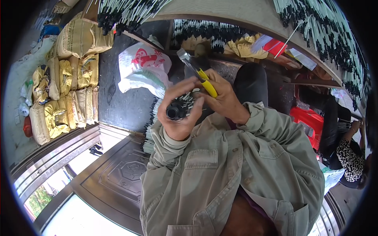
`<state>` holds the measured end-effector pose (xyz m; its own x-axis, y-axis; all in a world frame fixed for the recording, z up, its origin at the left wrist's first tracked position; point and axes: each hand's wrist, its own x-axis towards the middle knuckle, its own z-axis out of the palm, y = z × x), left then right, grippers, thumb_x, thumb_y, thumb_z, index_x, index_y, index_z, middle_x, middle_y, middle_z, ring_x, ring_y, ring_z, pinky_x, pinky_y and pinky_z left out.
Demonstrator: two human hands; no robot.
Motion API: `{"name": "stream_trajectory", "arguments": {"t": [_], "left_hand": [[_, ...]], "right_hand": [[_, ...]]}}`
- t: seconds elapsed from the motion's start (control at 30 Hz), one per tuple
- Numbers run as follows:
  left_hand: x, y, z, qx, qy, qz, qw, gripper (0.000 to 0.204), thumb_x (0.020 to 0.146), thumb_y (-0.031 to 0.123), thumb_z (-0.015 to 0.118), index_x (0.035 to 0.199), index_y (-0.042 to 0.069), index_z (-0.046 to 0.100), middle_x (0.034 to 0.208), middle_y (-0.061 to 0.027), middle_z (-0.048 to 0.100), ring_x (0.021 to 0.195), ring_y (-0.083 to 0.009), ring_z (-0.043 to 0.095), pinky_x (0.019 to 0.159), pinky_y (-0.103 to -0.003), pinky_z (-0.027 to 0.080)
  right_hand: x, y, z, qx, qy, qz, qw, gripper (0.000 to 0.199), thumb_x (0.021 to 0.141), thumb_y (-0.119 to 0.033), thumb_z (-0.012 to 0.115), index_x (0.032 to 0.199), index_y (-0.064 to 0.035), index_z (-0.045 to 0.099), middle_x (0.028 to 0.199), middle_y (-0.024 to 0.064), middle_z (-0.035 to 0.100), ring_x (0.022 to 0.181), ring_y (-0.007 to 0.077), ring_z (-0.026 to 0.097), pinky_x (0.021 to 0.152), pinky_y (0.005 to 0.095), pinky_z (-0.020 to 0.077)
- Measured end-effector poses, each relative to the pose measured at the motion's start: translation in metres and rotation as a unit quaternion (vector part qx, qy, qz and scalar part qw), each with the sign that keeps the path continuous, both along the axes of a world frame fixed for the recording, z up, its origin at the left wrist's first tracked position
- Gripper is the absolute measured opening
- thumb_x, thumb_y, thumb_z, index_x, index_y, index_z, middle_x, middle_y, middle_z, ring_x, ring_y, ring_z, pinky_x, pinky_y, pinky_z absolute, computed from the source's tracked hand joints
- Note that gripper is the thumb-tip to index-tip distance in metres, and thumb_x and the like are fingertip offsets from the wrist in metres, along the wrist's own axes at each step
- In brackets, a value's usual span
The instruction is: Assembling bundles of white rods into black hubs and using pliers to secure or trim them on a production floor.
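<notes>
Olive-green jacket sleeves (pixel 220 165) rise to chest height. Left hand (pixel 179 114) wraps a bundle of thin black-tipped white sticks (pixel 179 108), grip pressed tight, ends turned toward the face, likely for inspection. Right hand (pixel 224 96) pinches yellow-handled metal pliers (pixel 197 70), tip pointing up and away, fingers bracing the bundle.

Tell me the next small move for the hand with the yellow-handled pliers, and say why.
Probably bring the pliers down onto the rod ends in the bundle. The right hand holds the pliers with their metal tip pointing up and away, clear of the bundle, while the left hand grips the bundle of thin black-tipped rods with its ends presented toward the tool. Whether the pliers are open I cannot tell.
</notes>
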<state>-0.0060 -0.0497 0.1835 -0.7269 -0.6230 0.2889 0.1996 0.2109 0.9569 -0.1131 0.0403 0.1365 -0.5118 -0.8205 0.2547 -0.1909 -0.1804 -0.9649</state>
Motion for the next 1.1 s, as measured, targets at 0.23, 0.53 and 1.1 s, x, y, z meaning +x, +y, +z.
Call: {"name": "stream_trajectory", "arguments": {"t": [0.23, 0.53, 1.1], "left_hand": [[-0.009, -0.003, 0.003, -0.041, 0.037, -0.006, 0.998, 0.021, 0.063, -0.009, 0.067, 0.078, -0.001, 0.056, 0.078, -0.0094, 0.059, 0.070, -0.0162, 0.056, 0.065, -0.027, 0.044], [-0.022, -0.004, 0.009, -0.032, -0.060, -0.060, 0.996, 0.021, 0.064, -0.006, 0.069, 0.073, 0.003, 0.052, 0.069, -0.0037, 0.054, 0.063, -0.0070, 0.050, 0.056, -0.022, 0.039], [-0.017, -0.012, -0.007, -0.053, -0.038, -0.059, 0.996, 0.022, 0.064, -0.006, 0.067, 0.074, 0.003, 0.050, 0.070, -0.0014, 0.052, 0.062, -0.0058, 0.049, 0.056, -0.019, 0.038]], "right_hand": [[-0.069, 0.038, 0.051, 0.026, 0.528, -0.091, 0.844, 0.025, 0.066, -0.002, 0.066, 0.091, -0.0036, 0.062, 0.105, 0.0143, 0.056, 0.097, 0.0272, 0.056, 0.084, 0.0413, 0.0430], [-0.100, 0.030, 0.073, -0.051, 0.818, -0.239, 0.521, 0.053, 0.077, -0.038, 0.062, 0.125, -0.0251, 0.044, 0.119, -0.0071, 0.041, 0.114, 0.0128, 0.041, 0.102, 0.0444, 0.0248], [-0.097, 0.054, 0.097, 0.100, 0.682, 0.115, 0.715, 0.025, 0.074, -0.023, 0.066, 0.089, -0.0047, 0.057, 0.100, 0.0068, 0.054, 0.078, 0.0218, 0.055, 0.061, 0.0318, 0.0468]]}}
